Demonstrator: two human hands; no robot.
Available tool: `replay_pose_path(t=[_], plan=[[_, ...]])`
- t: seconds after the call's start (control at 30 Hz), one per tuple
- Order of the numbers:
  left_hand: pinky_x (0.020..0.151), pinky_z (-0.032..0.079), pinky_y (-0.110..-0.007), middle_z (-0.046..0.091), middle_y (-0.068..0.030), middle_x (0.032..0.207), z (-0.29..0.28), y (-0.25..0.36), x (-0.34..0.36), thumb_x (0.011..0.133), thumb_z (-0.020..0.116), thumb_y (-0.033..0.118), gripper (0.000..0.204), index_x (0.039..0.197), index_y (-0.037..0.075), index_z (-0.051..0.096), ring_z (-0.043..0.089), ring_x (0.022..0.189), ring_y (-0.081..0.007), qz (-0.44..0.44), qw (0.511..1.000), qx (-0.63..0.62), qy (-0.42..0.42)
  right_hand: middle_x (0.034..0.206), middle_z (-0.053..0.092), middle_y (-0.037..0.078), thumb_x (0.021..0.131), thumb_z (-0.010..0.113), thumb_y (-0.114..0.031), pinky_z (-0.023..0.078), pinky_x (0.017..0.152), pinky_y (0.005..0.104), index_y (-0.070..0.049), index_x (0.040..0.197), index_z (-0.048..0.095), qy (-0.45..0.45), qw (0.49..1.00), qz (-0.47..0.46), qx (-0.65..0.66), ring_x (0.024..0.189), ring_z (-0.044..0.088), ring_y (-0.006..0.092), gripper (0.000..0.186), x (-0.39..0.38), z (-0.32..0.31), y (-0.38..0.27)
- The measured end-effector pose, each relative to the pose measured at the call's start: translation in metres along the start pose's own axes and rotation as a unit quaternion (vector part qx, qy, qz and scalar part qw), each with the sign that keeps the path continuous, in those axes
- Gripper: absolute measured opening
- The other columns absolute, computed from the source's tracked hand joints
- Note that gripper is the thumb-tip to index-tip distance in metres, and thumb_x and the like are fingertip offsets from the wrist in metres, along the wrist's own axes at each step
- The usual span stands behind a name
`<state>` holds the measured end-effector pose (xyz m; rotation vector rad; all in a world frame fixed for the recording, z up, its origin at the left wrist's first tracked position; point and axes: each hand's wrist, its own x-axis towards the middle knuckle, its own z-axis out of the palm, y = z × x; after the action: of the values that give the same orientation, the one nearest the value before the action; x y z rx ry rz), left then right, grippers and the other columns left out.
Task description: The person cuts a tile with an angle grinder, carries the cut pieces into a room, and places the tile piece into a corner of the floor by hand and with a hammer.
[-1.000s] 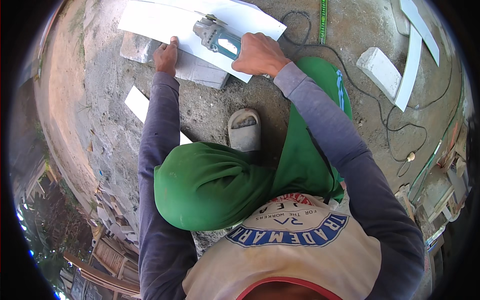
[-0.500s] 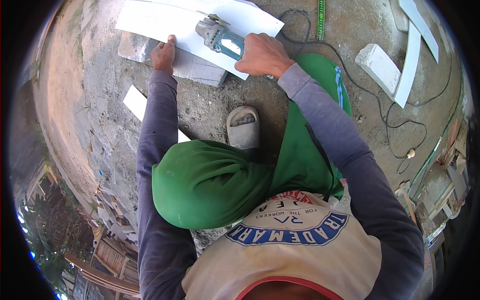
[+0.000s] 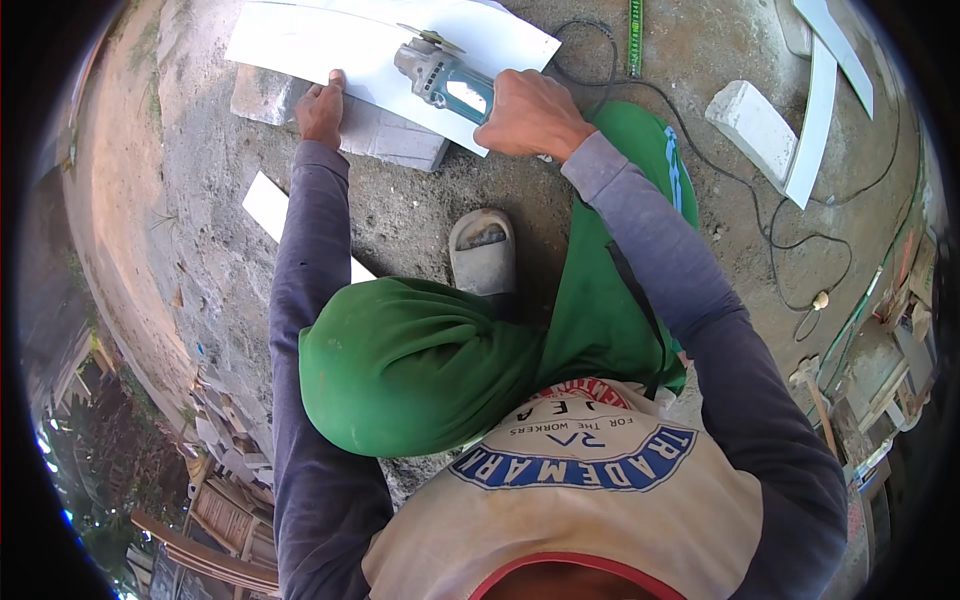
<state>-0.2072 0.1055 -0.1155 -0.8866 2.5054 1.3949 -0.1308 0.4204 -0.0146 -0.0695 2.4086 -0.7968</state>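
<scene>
Head view: right hand [image 3: 533, 115] is closed around the rear body of a teal-and-grey angle grinder [image 3: 455, 90], fingers wrapped, wrist coming in from the lower right. Grinder lies above a large white sheet [image 3: 365, 55], its metal head pointing up and left; the disc [image 3: 432, 40] shows nearly edge-on at the far side of the head. Cannot tell whether the disc touches the sheet or spins. Left hand [image 3: 320, 112] is at the sheet's near edge, left of the grinder, one digit extended onto the edge; remaining fingers partly hidden, so cannot tell whether they pinch the sheet or only press on it. Sheet is at the top of the view, slanting down to the right, over a pale grey block [image 3: 395, 138] on the rough ground [image 3: 400, 215]. Narrow white offcut [image 3: 266, 206] lies on the ground beside the left forearm, partly covered by it. To the right: black cable [image 3: 745, 185] in loose loops, green tape measure [image 3: 635, 40], white block [image 3: 755, 130] and a curved white strip [image 3: 815, 130] just beside it. Sandalled foot [image 3: 483, 255] stands below the sheet, between the forearms.
</scene>
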Motion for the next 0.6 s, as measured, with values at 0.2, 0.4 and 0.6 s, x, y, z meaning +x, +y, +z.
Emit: replay_pose_path(t=[0.2, 0.4, 0.6], plan=[[0.092, 0.047, -0.034, 0.071, -0.0147, 0.109, -0.001, 0.000, 0.004, 0.095, 0.072, 0.033, 0.043, 0.107, -0.008, 0.073, 0.062, 0.101, -0.0209, -0.008, 1.000, 0.023, 0.001, 0.081, 0.071, 0.027, 0.064, 0.069, -0.018, 0.058, 0.076, 0.0456, 0.008, 0.077, 0.070, -0.008, 1.000, 0.007, -0.005, 0.079, 0.073, 0.0416, 0.029, -0.007, -0.006, -0.002], [0.094, 0.047, -0.035, 0.071, -0.0180, 0.114, 0.000, -0.007, 0.006, 0.095, 0.072, 0.032, 0.046, 0.112, -0.010, 0.071, 0.063, 0.106, -0.0230, 0.009, 1.000, -0.009, -0.010, 0.085, 0.072, 0.027, 0.065, 0.068, -0.019, 0.059, 0.078, 0.0450, 0.007, 0.082, 0.072, 0.002, 1.000, 0.012, -0.007, 0.081, 0.073, 0.0413, 0.031, -0.004, -0.008, -0.013], [0.095, 0.048, -0.036, 0.070, -0.0202, 0.117, 0.006, -0.010, 0.009, 0.094, 0.072, 0.036, 0.050, 0.114, -0.010, 0.071, 0.063, 0.109, -0.0249, 0.008, 1.000, 0.002, 0.007, 0.093, 0.075, 0.022, 0.066, 0.073, -0.023, 0.060, 0.080, 0.0420, 0.002, 0.093, 0.075, -0.008, 1.000, 0.019, -0.022, 0.087, 0.075, 0.0369, 0.037, 0.003, -0.008, -0.018]])
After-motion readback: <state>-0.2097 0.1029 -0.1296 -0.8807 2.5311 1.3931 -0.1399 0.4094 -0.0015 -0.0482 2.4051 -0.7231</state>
